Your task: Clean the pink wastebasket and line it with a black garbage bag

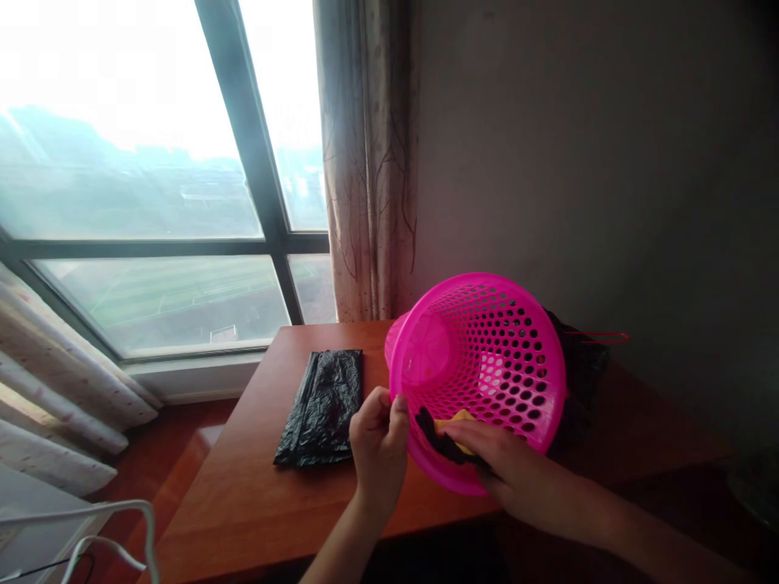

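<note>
One bright-pink, perforated plastic basket [468, 365] lies tilted over the brown wooden surface [256, 478], rim pinched by the left hand [380, 442]; the right hand [508, 462] holds a yellow-and-black cloth-like piece [461, 418] inside. Hard pressing could twist that rim loose.

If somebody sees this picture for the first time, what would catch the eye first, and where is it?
Probably the bright pink basket, tipped with its open mouth toward the viewer above the brown table, the left hand on its rim. Next, perhaps, the glaring window at upper left, then the folded black plastic lying left of the basket.
</note>
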A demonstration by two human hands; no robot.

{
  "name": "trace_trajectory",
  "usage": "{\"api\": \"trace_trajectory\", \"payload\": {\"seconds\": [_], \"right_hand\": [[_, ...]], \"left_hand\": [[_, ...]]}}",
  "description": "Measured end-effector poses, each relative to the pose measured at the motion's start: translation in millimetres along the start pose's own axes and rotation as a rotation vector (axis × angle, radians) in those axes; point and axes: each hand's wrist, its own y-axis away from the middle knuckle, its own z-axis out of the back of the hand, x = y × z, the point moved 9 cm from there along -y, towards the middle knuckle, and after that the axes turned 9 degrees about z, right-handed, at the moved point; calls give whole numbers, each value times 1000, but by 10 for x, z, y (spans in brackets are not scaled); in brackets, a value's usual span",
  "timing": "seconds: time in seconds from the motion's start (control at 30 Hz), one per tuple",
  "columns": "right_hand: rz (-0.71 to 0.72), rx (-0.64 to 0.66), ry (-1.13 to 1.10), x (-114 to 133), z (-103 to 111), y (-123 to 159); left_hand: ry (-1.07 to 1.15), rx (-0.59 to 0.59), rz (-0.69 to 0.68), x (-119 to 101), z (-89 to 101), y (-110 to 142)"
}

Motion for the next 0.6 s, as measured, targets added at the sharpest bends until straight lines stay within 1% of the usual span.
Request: {"api": "trace_trajectory", "payload": {"seconds": [0.03, 0.1, 0.13, 0.2, 0.27, 0.3, 0.37, 0.4, 0.43, 0.47, 0.5, 0.53, 0.57, 0.6], "right_hand": [[-9, -19, -67, -49, -65, -73], [-70, -80, -285, -165, -160, -252], [-129, -132, -422, -235, -175, -348], [-289, -270, -691, -389, -129, -517], [-414, -430, -887, -502, 34, -645], [-436, -507, -946, -532, 155, -699], [-394, -658, -978, -546, 433, -775], [-359, -711, -964, -536, 536, -790], [-333, -738, -938, -517, 585, -790], [-323, -737, -906, -495, 571, -776], [-328, -720, -866, -472, 511, -743], [-338, -680, -813, -445, 414, -699], [-333, -602, -751, -405, 291, -660], [-300, -494, -672, -352, 166, -626]], "left_hand": [[-4, 11, 0, 18, -28, 28], [-20, 34, -4, 47, -85, 87], [-34, 47, -8, 57, -112, 115], [-72, 76, -26, 58, -159, 162], [-110, 108, -58, 33, -197, 194], [-129, 125, -84, 8, -213, 205], [-169, 162, -142, -53, -245, 219], [-190, 181, -172, -84, -263, 224], [-212, 200, -198, -111, -281, 228], [-231, 217, -218, -132, -298, 228], [-245, 230, -230, -146, -311, 223], [-254, 237, -237, -157, -317, 214], [-257, 234, -237, -163, -311, 197], [-258, 220, -232, -168, -290, 173]]}}
